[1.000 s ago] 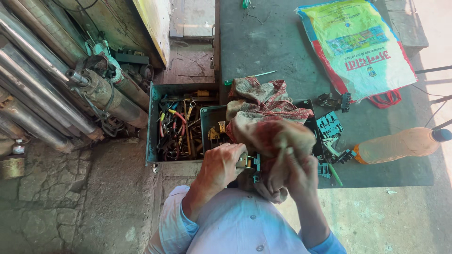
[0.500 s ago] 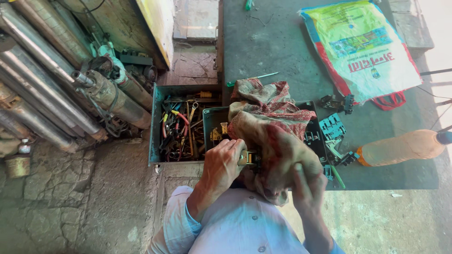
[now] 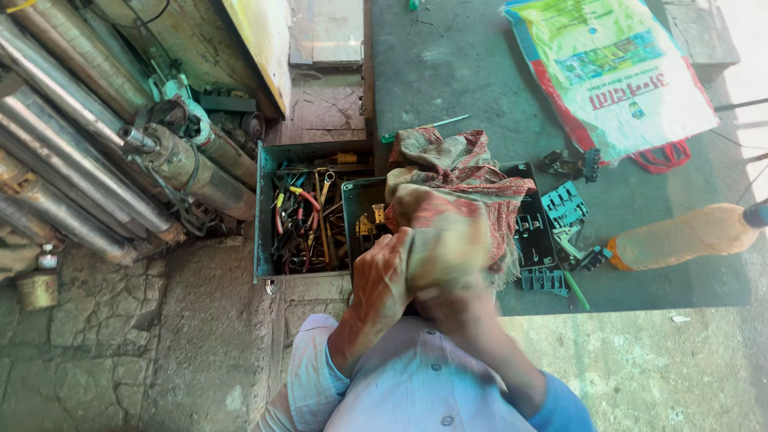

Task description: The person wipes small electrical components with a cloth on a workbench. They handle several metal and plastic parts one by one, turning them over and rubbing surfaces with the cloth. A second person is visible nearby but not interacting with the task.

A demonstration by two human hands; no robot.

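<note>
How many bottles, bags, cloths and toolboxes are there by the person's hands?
Orange plastic bottle: 1
Printed woven bag: 1
Patterned cloth, bunched in both hands, left hand and right hand: 1
Open green toolbox full of hand tools: 1
Dark tray of small parts: 1
Total: 5

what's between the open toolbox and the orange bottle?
Head view: from the toolbox rightward come the dark tray draped with the patterned cloth, then loose teal plastic parts on the mat, before the bottle.
</note>
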